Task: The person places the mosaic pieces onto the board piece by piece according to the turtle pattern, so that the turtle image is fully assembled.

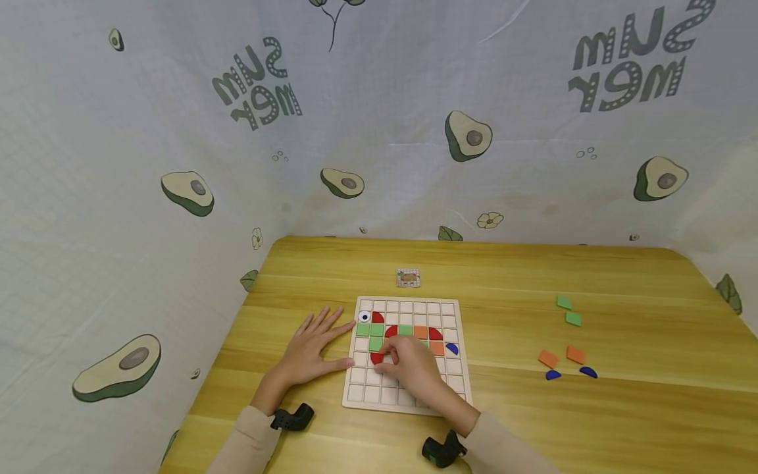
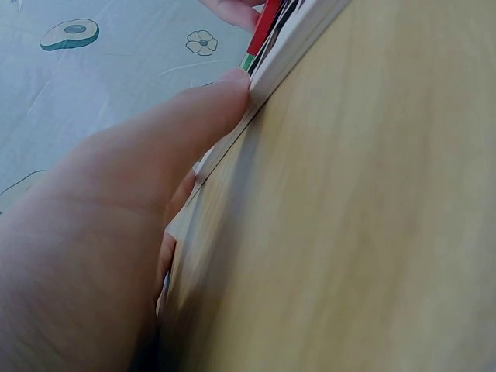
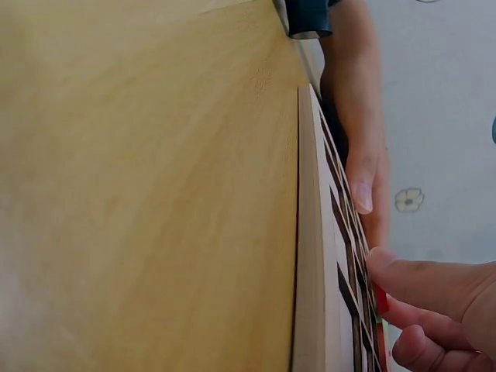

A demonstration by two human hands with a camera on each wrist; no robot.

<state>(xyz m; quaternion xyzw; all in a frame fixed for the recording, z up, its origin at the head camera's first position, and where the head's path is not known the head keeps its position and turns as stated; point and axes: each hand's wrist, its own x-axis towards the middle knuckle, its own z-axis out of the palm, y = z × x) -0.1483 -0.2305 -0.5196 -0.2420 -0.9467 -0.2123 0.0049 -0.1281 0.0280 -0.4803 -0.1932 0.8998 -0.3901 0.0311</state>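
A pale wooden grid board (image 1: 388, 399) lies on the table, bearing green and orange squares, red quarter-circles, a blue half-circle (image 1: 453, 348) and a round eye piece (image 1: 364, 316). My right hand (image 1: 411, 368) is over the board's middle, pinching a red quarter-circle piece (image 1: 376, 359) between thumb and fingers at a cell in its left part. That same red piece (image 2: 264, 28) appears tilted in the left wrist view. With fingers spread, my left hand (image 1: 309, 353) touches the board's left edge with its thumb and index finger. Some cells are hidden beneath the right hand.
Behind the board lies a small pattern card (image 1: 408, 278). Loose at the right are green pieces (image 1: 572, 319), orange pieces (image 1: 576, 355) and blue half-circles (image 1: 588, 372). A printed cloth (image 1: 379, 131) hangs behind the wooden table (image 1: 503, 283).
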